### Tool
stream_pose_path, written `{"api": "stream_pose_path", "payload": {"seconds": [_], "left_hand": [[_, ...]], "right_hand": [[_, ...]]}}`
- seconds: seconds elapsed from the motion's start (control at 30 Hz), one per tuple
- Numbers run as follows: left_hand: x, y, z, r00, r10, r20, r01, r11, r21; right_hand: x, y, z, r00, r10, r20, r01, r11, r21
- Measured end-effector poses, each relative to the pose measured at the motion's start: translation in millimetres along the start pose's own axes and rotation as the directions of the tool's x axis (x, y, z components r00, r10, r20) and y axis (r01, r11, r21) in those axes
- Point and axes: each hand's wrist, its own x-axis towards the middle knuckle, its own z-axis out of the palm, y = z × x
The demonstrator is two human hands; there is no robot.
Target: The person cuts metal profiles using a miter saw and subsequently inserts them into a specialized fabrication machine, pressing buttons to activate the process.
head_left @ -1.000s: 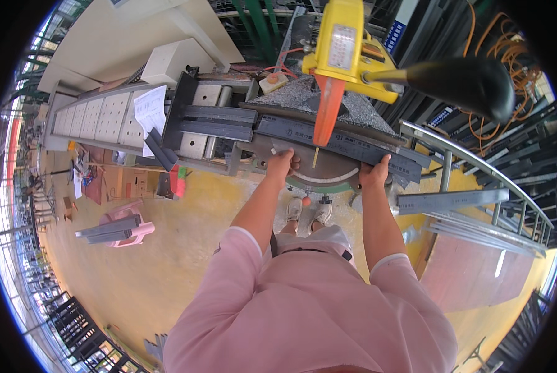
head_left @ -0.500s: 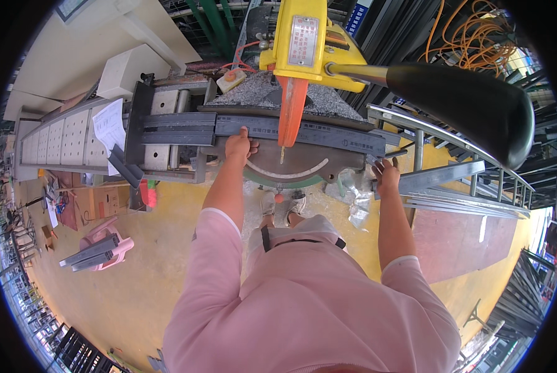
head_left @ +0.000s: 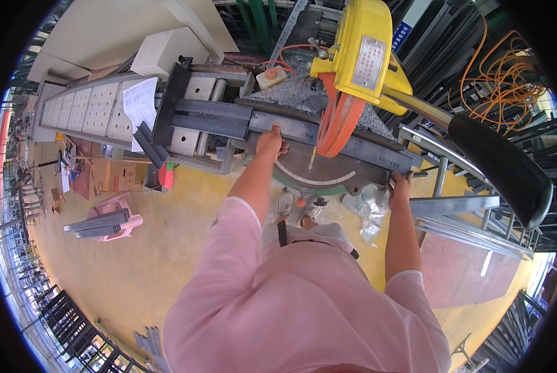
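Observation:
A long dark grey metal profile (head_left: 370,152) lies across the bed of a cut-off saw (head_left: 366,53) with a yellow housing and an orange blade guard. My left hand (head_left: 271,143) grips its front edge left of the guard, thumb on top. At the profile's right end, my right hand (head_left: 401,184) has its fingers closed around the edge; some fingertips are hidden. Shorter dark profiles (head_left: 210,118) butt up near its left end. Over the right side reaches the saw's black handle (head_left: 502,168), which neither hand touches.
A perforated roller table (head_left: 98,109) extends left, with a paper sheet (head_left: 140,109) and a white box (head_left: 166,53) by it. To the right stands a metal rack (head_left: 443,177). A pink stool (head_left: 126,217) bearing profiles is at left; orange cable (head_left: 502,87) hangs far right.
The view has turned, so the saw and table appear further right and tilted. My right hand has gone from loosely spread fingers to closing on the profile's end. My left hand keeps its hold.

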Motion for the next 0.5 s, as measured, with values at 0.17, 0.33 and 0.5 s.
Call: {"api": "stream_pose_path", "payload": {"seconds": [0.17, 0.33, 0.5], "left_hand": [[7.6, -9.6, -3.1, 0.996, 0.009, 0.093, -0.006, 0.999, -0.032], [15.9, -21.6, 6.9, 0.996, 0.02, 0.082, -0.006, 0.986, -0.165], [-6.9, -8.8, 16.1, 0.998, 0.063, 0.025, -0.061, 0.996, -0.069]], "right_hand": [[8.0, -2.7, -1.4, 0.998, 0.037, 0.044, -0.04, 0.997, 0.072], [15.6, -6.7, -20.3, 0.997, -0.005, 0.078, -0.02, 0.949, 0.314], [48.6, 5.5, -34.4, 0.996, 0.055, -0.063, -0.038, 0.97, 0.241]]}}
